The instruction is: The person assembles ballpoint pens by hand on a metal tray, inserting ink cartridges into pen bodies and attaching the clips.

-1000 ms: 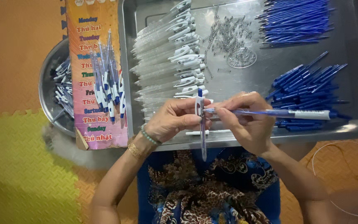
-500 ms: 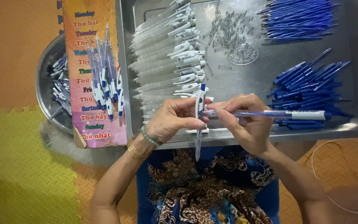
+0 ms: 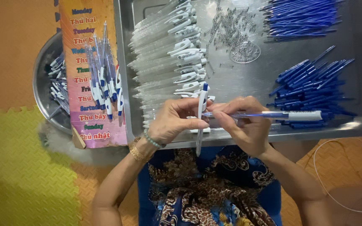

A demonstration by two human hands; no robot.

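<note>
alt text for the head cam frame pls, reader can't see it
Seen from above, a person's left hand holds a white-and-clear pen upright while the right hand holds a blue-tinted pen sideways against it, over a metal tray. The tray holds rows of clear pen barrels, small springs and blue refills. Finished pens lie on a colourful card left of it.

Even, fairly bright indoor light fell from above, leaving soft glare on the steel tray (image 3: pixel 359 121) (brightest along its near rim) and only faint shadows beneath the hands, while the picture stayed mostly sharp, slightly softened and darker toward the lower corners.
</note>
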